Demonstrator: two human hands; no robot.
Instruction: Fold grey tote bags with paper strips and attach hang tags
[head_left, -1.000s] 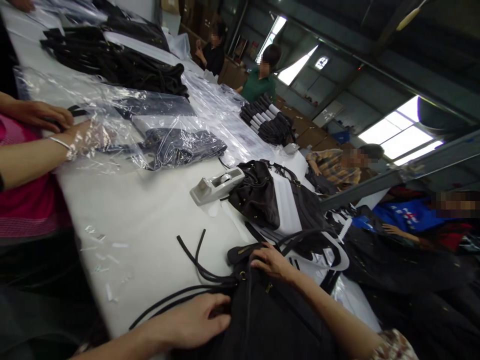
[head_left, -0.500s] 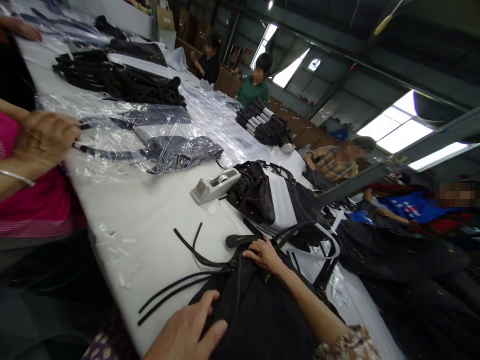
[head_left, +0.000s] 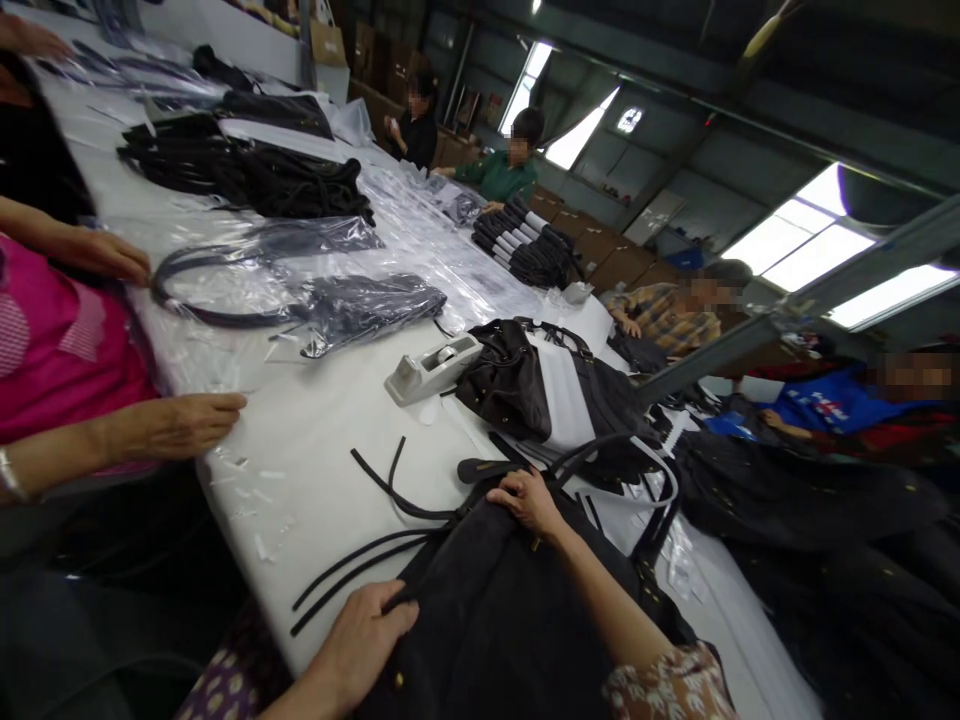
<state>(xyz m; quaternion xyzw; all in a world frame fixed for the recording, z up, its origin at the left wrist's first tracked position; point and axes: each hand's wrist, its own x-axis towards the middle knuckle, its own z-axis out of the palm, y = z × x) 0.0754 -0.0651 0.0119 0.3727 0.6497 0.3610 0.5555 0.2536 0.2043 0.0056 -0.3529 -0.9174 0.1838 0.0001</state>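
Observation:
A black bag lies in front of me at the near side of the white table, its dark cords trailing to the left. My left hand grips the bag's left edge between thumb and fingers. Farther up, my right hand is closed on the fabric at the top of the bag, close to a dark rounded tab. A handle wrapped in white arches to the right of that hand. Just beyond stands another black bag with a white band around it.
A grey tape dispenser stands beside the banded bag. Clear-wrapped bags and a black stack lie farther up the white table. A co-worker in pink is at the left; other people work opposite. Dark bags are heaped at right.
My left hand has gone from hovering with spread fingers to gripping the bag's left edge. My right hand stays at the top. The pink-clad co-worker's hands have moved apart.

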